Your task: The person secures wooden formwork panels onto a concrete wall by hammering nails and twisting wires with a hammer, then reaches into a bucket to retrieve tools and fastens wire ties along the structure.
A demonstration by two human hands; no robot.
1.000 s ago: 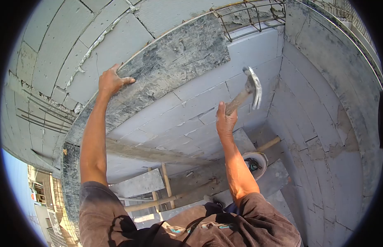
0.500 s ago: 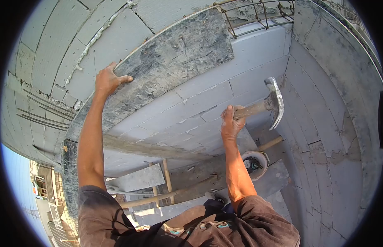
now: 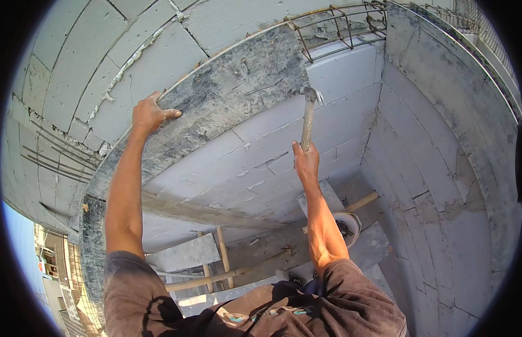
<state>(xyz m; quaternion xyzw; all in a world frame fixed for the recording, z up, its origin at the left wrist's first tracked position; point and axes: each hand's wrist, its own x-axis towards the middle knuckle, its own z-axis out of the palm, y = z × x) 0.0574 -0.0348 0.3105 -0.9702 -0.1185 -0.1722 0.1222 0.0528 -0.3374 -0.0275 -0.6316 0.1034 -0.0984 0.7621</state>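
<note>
A long grey formwork board, scuffed and stained, runs along the top of the block wall. My left hand grips its upper edge, with the thumb on the near face and the fingers hooked over the top. In my right hand is a claw hammer, held by its wooden handle with the head up. The hammer head is at the board's lower right corner; whether it touches cannot be made out.
A rebar cage lies in the gap beyond the board. Another board lines the right wall. Below are a white bucket, wooden poles and a plank. Thin rebar ends stick out at left.
My right hand has swung the hammer up and left, from pointing right over the wall to upright at the board's corner. My left hand keeps its grip. The view has shifted slightly.
</note>
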